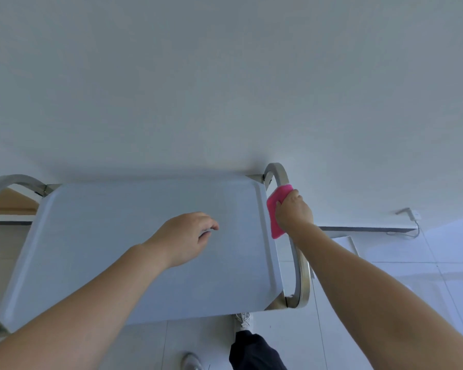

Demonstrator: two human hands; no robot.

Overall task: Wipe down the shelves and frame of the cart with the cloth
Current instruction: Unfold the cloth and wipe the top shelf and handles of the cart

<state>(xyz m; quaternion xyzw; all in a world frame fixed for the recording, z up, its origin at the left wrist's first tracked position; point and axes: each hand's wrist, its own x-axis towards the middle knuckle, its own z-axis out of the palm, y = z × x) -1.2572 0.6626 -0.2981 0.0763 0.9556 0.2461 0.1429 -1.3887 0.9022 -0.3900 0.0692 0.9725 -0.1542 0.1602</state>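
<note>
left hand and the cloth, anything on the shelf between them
Nothing. In the head view the top shelf is bare between the left hand and the pink cloth, which the right hand holds on the handle.

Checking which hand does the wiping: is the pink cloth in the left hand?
No, the right hand grips the pink cloth against the cart's metal handle, while the left hand holds nothing.

The cloth [276, 209] lies on the cart's [118, 249] right handle [300, 276].
</note>
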